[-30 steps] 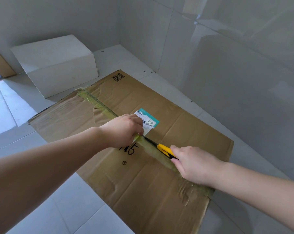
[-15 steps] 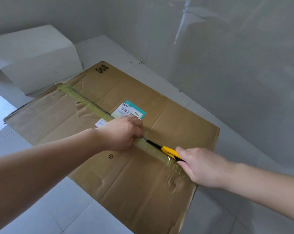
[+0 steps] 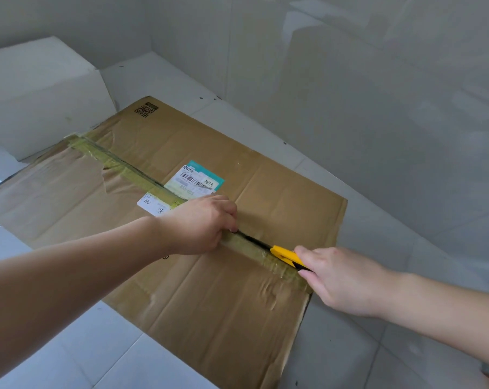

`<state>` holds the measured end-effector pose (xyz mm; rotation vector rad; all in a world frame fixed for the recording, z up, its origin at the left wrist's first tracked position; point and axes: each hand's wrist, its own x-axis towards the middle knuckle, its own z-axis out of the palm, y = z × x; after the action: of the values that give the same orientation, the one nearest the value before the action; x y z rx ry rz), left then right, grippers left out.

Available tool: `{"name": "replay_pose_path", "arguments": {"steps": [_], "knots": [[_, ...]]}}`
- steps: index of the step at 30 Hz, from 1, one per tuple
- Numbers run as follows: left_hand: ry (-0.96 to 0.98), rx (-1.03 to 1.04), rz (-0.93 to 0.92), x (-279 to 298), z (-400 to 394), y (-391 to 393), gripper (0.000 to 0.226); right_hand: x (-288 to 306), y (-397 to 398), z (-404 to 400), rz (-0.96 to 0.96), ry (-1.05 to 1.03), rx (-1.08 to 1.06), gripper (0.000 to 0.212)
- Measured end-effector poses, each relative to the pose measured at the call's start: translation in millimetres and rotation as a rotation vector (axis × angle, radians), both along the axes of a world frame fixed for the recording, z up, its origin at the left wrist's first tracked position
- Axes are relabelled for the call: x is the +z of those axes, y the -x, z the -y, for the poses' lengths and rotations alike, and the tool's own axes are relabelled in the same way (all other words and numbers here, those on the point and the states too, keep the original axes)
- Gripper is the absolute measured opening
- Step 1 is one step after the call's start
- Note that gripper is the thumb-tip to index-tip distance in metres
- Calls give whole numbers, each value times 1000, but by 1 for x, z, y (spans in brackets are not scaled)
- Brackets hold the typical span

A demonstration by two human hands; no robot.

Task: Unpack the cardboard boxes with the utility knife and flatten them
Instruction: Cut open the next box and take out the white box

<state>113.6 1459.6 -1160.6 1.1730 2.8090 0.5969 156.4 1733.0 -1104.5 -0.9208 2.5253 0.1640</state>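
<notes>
Count: one brown box [image 3: 223, 290], one white box [image 3: 41, 91], one knife [image 3: 286, 255], two labels, two hands.

The brown box lies flat on the tiled floor [image 3: 97, 346], near the wall [image 3: 378, 108]; the white box stands behind its far left corner. A strip of yellowish tape [image 3: 131, 172] runs along the centre seam of the brown box, wrinkled and partly torn at the far end. A barcode label [image 3: 195, 179] with a teal edge sits on the far side of the seam; a smaller white label [image 3: 153, 204] sits on the near side, just beside the left hand [image 3: 201, 223].

The left hand rests on the seam, fingers curled down against the tape; whether this grip pinches the tape cannot be told. The right hand [image 3: 341, 282] has a clenched grip round the knife handle, yellow body and dark blade showing ahead of the fingers, blade lying along the seam between the two hands.

Change against 0.5 s ago: the knife and right hand sit closer to the near right edge of the box; the white label shows more fully; the left hand holds the same spot on the seam.

Brown box surface: creased, dented near the right hand, QR print at the far corner.
</notes>
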Motion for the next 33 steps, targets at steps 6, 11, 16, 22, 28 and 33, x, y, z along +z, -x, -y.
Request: {"name": "replay_pose_path", "arguments": {"steps": [6,11,16,22,28,33], "knots": [[2,-23,2,2,-15,-3,48,3,-8,-18,14,3,-32,28],[7,-41,-4,4,-27,-6,47,5,-16,-30,-5,-17,-23,29],[21,-57,18,7,-40,-11,46,8,-23,-42,-16,-29,-31,30],[13,-69,65,14,-54,-19,42,12,-34,-63,-2,-60,-72,29],[17,-103,68,17,-77,-24,38,14,-43,-84,-6,-64,-93,31],[-11,-125,120,14,-95,-30,40,14,-53,-99,9,-32,-131,31]]}}
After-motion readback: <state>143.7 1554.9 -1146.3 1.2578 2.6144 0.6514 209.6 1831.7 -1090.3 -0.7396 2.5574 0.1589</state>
